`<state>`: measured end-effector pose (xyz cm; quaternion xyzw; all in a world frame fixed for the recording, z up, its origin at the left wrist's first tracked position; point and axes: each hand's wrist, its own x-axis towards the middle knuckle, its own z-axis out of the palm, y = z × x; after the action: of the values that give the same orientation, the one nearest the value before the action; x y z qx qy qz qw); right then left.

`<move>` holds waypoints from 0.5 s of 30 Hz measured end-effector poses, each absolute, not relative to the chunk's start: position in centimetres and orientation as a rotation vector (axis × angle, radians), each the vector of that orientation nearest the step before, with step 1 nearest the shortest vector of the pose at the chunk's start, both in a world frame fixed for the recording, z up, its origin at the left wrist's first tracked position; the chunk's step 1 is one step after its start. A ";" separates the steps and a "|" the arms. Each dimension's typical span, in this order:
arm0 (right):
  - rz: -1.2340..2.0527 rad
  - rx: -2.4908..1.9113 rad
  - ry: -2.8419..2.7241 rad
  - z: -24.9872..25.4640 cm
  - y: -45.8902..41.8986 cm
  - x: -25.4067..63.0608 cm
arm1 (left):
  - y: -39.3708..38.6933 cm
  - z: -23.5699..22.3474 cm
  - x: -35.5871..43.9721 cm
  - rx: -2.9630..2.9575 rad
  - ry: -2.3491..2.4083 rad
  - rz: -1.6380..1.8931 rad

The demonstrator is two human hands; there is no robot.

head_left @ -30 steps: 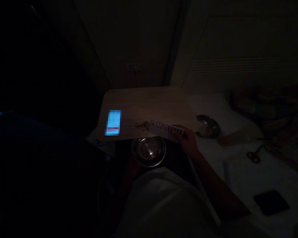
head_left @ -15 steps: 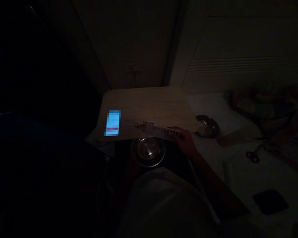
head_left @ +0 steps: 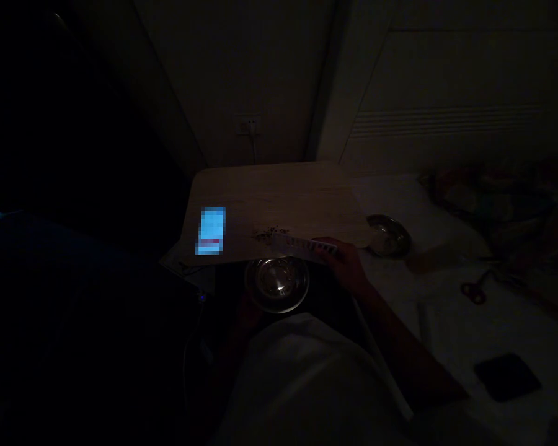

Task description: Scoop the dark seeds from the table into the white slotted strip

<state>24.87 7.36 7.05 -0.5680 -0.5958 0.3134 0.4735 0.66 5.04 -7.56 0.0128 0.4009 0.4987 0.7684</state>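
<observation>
My right hand is closed on a flat, pale strip with a row of dark marks or slots; its exact kind is hard to make out in the dark. The strip's far end touches or hovers beside small dark crumbs near the front edge of a wooden table. Just under that edge is a shiny metal bowl with bits inside it. At the bowl's left side my left hand grips it, its fingers mostly lost in shadow.
A lit phone lies on the table's left part. To the right, a second metal bowl, red-handled scissors and a dark square item lie on a pale sheet. A socket with a plugged cable is behind the table.
Almost nothing has moved. The strip in my right hand looks slightly more tilted, while the bowl and my left hand stay in place.
</observation>
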 end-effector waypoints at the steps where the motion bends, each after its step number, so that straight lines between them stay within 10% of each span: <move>1: 0.768 -1.391 -1.460 7.0 7.3 24.9 | 5.1 -7.7 0.7 0.029 0.876 1.077; 15: 0.732 -1.433 -1.362 6.9 7.5 25.2 | 4.4 -7.7 -0.1 0.154 0.919 1.114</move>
<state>25.24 7.52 6.91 -0.5912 -0.5616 0.3017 0.4940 -0.07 4.38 -7.66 0.0706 0.4203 0.5092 0.7477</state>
